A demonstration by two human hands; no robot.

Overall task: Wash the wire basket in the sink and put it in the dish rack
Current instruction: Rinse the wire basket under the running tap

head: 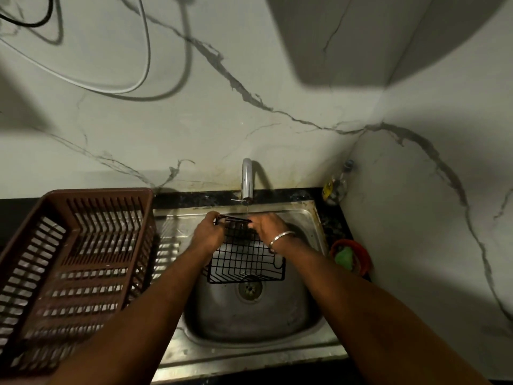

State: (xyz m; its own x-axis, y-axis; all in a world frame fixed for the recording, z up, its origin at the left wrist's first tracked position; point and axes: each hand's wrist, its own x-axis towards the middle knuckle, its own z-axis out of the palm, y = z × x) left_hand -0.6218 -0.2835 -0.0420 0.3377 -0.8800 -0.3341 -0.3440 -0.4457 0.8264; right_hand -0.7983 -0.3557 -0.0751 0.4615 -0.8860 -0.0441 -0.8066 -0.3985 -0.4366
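Now both hands gripping wire basket (pixel 245 259), over sink (pixel 305 323)

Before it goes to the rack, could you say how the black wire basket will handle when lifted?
The black wire basket: probably stiff, its grid keeps shape between left hand and right hand. Likely light: open mesh. Possibly slippery, since the chrome tap drips on it.

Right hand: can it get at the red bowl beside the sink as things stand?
Probably yes, once it lets go: the right hand is gripping the wire basket. The red bowl sits just right of the sink, with nothing between them.
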